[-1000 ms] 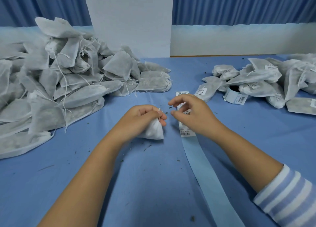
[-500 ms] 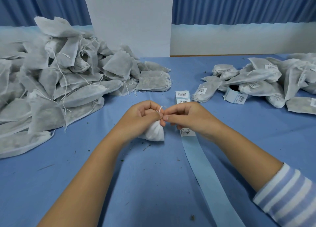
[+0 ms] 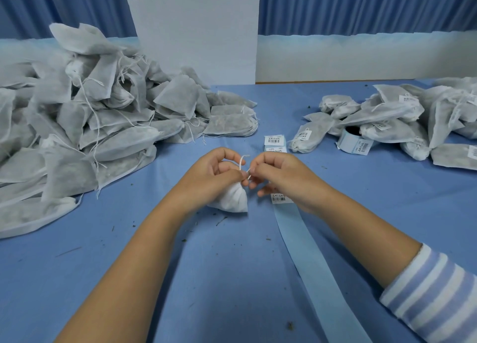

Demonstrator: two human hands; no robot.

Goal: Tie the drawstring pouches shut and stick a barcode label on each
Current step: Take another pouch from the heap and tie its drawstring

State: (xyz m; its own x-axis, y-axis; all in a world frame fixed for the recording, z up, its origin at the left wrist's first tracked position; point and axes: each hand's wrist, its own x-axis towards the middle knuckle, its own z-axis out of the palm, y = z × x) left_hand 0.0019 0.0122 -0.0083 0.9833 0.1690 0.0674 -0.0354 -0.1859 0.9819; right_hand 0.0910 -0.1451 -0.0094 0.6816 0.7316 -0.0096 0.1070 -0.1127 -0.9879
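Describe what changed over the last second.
The right hand moved left from over the label strip to the left hand and took hold of the drawstring. The left hand kept gripping the pouch; the strip, left pile and right pile stayed put.

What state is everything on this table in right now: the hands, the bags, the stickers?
Left hand: grips the white pouch at its gathered neck.
Right hand: pinches the drawstring.
Left pile: unlabelled, strings hanging loose.
Right pile: barcode labels stuck on.
Label strip: lies flat, labels left at its far end.
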